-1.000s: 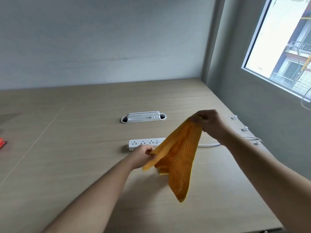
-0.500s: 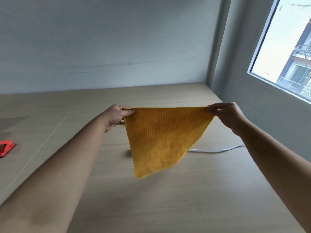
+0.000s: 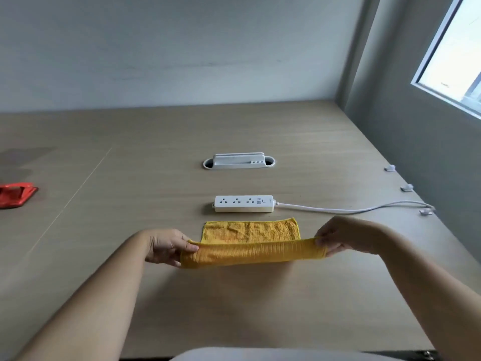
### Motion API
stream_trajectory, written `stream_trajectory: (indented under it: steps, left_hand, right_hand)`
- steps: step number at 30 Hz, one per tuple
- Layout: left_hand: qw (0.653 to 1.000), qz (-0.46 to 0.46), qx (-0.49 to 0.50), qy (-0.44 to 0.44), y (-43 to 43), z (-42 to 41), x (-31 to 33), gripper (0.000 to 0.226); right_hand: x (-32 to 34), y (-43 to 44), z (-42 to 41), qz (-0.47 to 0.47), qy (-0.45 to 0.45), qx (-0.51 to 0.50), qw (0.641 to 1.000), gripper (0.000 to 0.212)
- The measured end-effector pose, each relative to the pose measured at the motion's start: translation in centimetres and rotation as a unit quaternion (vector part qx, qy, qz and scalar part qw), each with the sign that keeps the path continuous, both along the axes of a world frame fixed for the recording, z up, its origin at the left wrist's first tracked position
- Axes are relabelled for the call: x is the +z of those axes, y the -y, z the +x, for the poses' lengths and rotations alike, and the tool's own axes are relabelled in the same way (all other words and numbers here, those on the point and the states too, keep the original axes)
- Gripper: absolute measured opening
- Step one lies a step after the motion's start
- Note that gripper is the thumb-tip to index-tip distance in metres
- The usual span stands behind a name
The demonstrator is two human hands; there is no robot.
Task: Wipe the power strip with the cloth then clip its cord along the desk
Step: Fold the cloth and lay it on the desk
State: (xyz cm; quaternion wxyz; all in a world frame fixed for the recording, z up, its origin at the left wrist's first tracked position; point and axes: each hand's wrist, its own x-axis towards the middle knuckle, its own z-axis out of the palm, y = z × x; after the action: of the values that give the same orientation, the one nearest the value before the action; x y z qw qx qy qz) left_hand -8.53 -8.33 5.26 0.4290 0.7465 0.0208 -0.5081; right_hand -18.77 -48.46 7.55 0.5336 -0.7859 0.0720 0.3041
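Observation:
A white power strip (image 3: 244, 204) lies across the middle of the wooden desk (image 3: 156, 157), its white cord (image 3: 338, 210) trailing right toward the wall. Just in front of it is the yellow cloth (image 3: 250, 241), its far half flat on the desk and its near edge lifted and folded over. My left hand (image 3: 166, 247) pinches the cloth's near left corner and my right hand (image 3: 341, 235) pinches the near right corner. Three small white cord clips, a far clip (image 3: 390, 168), a middle clip (image 3: 406, 188) and a near clip (image 3: 426, 212), sit along the desk's right edge.
A white cable grommet box (image 3: 238, 161) is set into the desk behind the strip. A red object (image 3: 15, 194) lies at the far left. A grey wall and a window (image 3: 453, 56) bound the right side.
The cloth was held up spread in the air between both hands; now it is lowered onto the desk in front of the strip, with the near edge being folded over.

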Motion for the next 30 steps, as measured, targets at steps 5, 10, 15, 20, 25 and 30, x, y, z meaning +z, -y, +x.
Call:
stream_trajectory:
  steps: [5, 10, 15, 20, 25, 30]
  left_hand:
    - [0.995, 0.082, -0.016, -0.062, -0.9, -2.9, -5.2, 0.007]
    - [0.992, 0.106, 0.049, 0.057, 0.2, -1.6, -5.4, 0.009]
    - [0.966, 0.130, 0.122, 0.188, 0.9, 0.4, -6.5, 0.007]
    - [0.899, 0.257, 0.073, 0.346, 2.4, 0.3, -8.1, 0.033]
    - [0.875, 0.245, -0.015, 0.416, 9.4, -1.2, -6.9, 0.009]
    - [0.890, 0.169, -0.138, 0.400, 19.9, -3.6, -6.7, 0.022]
  right_hand:
    - [-6.3, -1.4, -1.6, -0.100, -0.120, 0.016, 0.988, 0.016]
    - [-7.8, -2.1, -0.1, -0.111, -0.069, -0.095, 0.987, 0.010]
    - [-8.6, -2.5, 3.5, -0.162, 0.101, -0.189, 0.963, 0.010]
    - [-9.6, -3.8, 3.0, -0.243, 0.110, -0.161, 0.950, 0.025]
    - [-10.4, -4.8, -0.3, -0.325, 0.053, -0.158, 0.931, 0.028]
    - [-11.0, -6.1, -3.6, -0.363, 0.026, -0.111, 0.925, 0.041]
